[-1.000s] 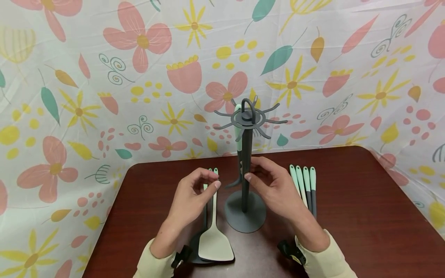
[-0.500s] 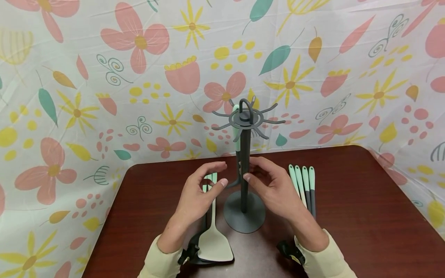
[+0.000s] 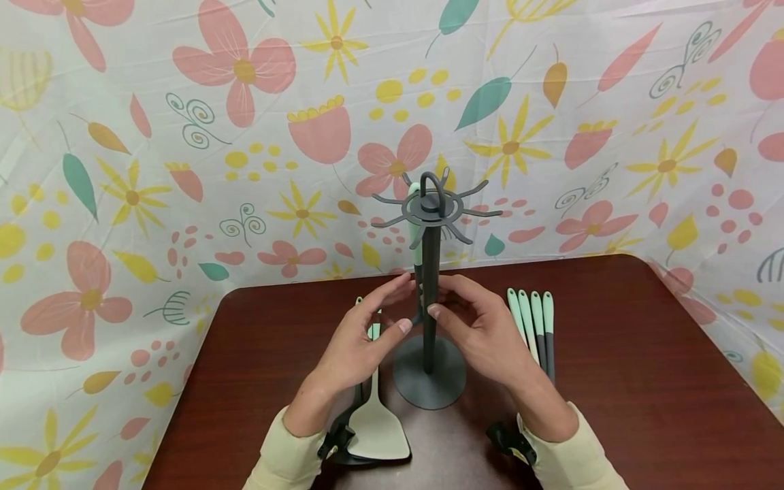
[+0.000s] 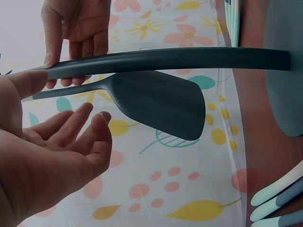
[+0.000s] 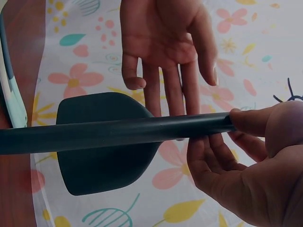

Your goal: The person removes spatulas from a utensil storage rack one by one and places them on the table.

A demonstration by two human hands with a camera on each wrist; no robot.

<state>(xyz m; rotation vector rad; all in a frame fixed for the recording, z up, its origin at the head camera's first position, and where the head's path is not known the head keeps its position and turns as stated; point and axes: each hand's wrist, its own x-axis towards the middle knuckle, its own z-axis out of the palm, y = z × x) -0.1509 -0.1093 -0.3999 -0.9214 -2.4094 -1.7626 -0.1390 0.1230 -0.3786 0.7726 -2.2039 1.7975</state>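
In the head view a grey utensil rack (image 3: 431,272) stands upright on its round base, a ring of hooks at its top. A dark spatula (image 4: 165,106) with a mint handle (image 3: 418,248) hangs from it; the right wrist view shows its wide blade (image 5: 104,175) behind the pole. My right hand (image 3: 490,333) grips the pole from the right, thumb in front and fingers behind. Close to the pole's left side is my left hand (image 3: 355,347), fingers loosely bent, holding nothing; whether it touches the spatula I cannot tell.
Left of the base lies a cream turner (image 3: 376,432) on top of dark utensils. Several mint-handled utensils (image 3: 530,320) lie side by side at the right, partly hidden by my right arm. A flowered cloth (image 3: 294,136) rises behind the brown table (image 3: 643,381).
My left hand has moved right, from above the lying utensils to beside the pole and the hanging spatula. My right hand keeps its grip on the pole, and the rack stands where it was.
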